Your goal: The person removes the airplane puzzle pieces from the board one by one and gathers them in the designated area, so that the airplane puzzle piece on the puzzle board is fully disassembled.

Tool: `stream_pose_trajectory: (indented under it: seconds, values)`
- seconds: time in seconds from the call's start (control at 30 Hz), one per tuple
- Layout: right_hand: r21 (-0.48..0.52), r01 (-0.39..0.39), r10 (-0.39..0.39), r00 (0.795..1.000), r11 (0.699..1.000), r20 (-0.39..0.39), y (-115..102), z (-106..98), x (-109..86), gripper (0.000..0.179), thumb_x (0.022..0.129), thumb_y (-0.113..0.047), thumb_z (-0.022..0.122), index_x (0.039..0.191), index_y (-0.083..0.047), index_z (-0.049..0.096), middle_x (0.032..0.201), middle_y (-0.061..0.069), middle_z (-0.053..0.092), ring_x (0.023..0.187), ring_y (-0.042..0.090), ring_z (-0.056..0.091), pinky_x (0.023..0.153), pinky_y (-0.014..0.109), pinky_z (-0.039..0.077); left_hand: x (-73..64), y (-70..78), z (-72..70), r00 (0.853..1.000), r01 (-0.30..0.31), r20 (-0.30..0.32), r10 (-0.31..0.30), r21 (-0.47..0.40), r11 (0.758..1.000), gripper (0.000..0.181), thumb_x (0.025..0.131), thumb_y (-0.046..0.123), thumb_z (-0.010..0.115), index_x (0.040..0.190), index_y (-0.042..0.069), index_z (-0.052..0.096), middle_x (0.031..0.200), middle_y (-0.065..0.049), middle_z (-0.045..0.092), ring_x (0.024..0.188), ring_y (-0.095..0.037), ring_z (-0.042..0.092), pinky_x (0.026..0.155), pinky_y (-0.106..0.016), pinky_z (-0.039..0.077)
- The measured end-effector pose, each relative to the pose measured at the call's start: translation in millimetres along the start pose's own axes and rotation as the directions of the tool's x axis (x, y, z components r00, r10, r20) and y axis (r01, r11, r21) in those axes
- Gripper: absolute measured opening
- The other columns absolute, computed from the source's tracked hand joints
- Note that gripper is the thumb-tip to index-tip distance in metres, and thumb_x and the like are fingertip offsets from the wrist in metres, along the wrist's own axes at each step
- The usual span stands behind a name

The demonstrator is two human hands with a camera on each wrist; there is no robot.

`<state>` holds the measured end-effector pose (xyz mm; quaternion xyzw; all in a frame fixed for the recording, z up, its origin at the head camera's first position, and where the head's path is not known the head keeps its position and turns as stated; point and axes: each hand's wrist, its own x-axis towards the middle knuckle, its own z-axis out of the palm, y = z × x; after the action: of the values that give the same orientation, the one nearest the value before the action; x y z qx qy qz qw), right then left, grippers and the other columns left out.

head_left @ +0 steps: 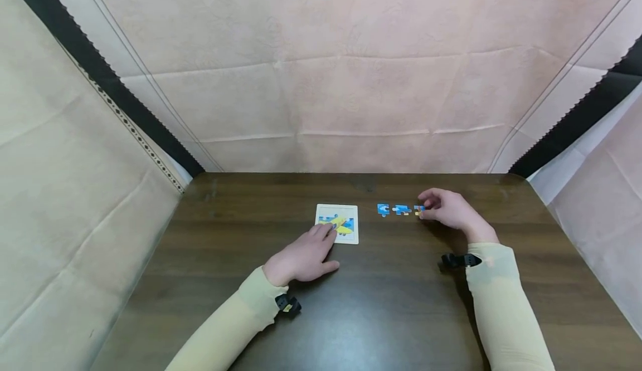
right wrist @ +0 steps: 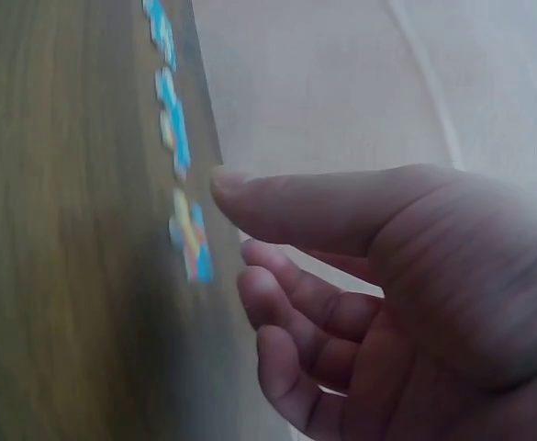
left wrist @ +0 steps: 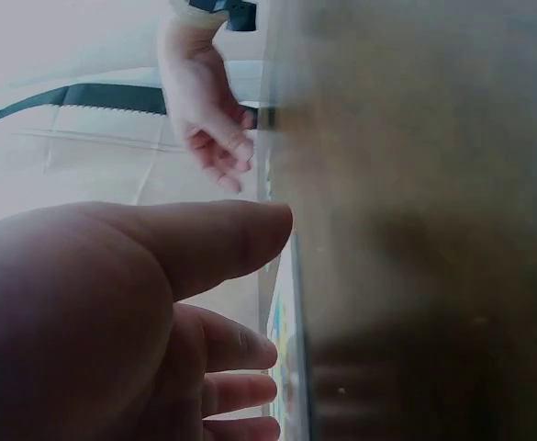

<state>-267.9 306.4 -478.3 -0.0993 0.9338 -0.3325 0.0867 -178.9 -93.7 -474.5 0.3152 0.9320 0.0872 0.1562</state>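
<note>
A small white-framed jigsaw tray (head_left: 351, 240) with a blue and yellow picture lies on the table. My left hand (head_left: 306, 254) reaches over its left side with fingers extended and fingertips at the picture; the thumb (left wrist: 240, 241) points away from the other fingers. Right of the tray, three jigsaw pieces lie in a row: a blue piece (head_left: 383, 209), a blue and yellow piece (head_left: 401, 209) and a blue, red and yellow piece (right wrist: 193, 241). My right hand (head_left: 453, 212) is beside this last piece, partly covering it in the head view. Its thumb and loosely bent fingers are apart, with nothing between them.
The brown wooden table (head_left: 381, 304) extends around the tray and pieces. Pale cloth walls (head_left: 351, 98) stand behind it and at both sides, with black strips along the corners. A black wrist strap (head_left: 460, 260) is on the right sleeve, another device (head_left: 288, 303) on the left.
</note>
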Motion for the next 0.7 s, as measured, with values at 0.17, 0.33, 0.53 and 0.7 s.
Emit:
stream_pose_trajectory:
  seconds: [0.17, 0.33, 0.53, 0.7]
  values:
    - [0.001, 0.064, -0.064, 0.998, 0.998, -0.025, -19, 5, 6.9, 0.042, 0.098, -0.017, 0.080, 0.136, -0.004, 0.067, 0.116, 0.015, 0.069, 0.095, 0.028, 0.065, 0.080, 0.042, 0.056, -2.6, 0.4, 2.4, 1.000, -0.021, 0.005, 0.021, 0.015, 1.000, 0.081, 0.108, 0.048, 0.060, 0.166, -0.002, 0.034, 0.175, -0.018, 0.024, 0.161, -0.035, 0.023, 0.128, -0.045, 0.026]
    - [0.017, 0.119, -0.119, 0.993, 0.993, -0.010, -42, 21, 18.7, 0.039, 0.097, -0.013, 0.080, 0.134, -0.005, 0.068, 0.116, 0.013, 0.069, 0.097, 0.027, 0.063, 0.079, 0.040, 0.055, -2.1, -0.1, 3.8, 1.000, -0.016, 0.004, 0.016, 0.013, 1.000, 0.080, 0.108, 0.049, 0.060, 0.165, -0.001, 0.035, 0.175, -0.017, 0.024, 0.161, -0.034, 0.024, 0.128, -0.045, 0.026]
    - [0.051, 0.198, -0.200, 0.979, 0.979, 0.036, -73, 49, 34.9, 0.038, 0.095, -0.015, 0.083, 0.130, -0.006, 0.071, 0.110, 0.009, 0.071, 0.093, 0.023, 0.064, 0.078, 0.040, 0.055, -1.2, -2.1, 3.7, 1.000, -0.009, 0.016, 0.009, -0.007, 1.000, 0.079, 0.108, 0.049, 0.061, 0.166, 0.002, 0.036, 0.176, -0.014, 0.025, 0.161, -0.031, 0.024, 0.128, -0.045, 0.026]
    - [0.045, 0.249, -0.252, 0.963, 0.967, 0.094, -102, 74, 45.9, 0.033, 0.097, -0.016, 0.082, 0.128, -0.010, 0.074, 0.106, 0.003, 0.072, 0.094, 0.021, 0.065, 0.083, 0.040, 0.055, -2.4, -2.6, 2.8, 0.999, -0.012, 0.030, 0.013, -0.035, 0.999, 0.080, 0.107, 0.049, 0.062, 0.166, 0.002, 0.035, 0.176, -0.014, 0.023, 0.162, -0.031, 0.023, 0.127, -0.046, 0.027]
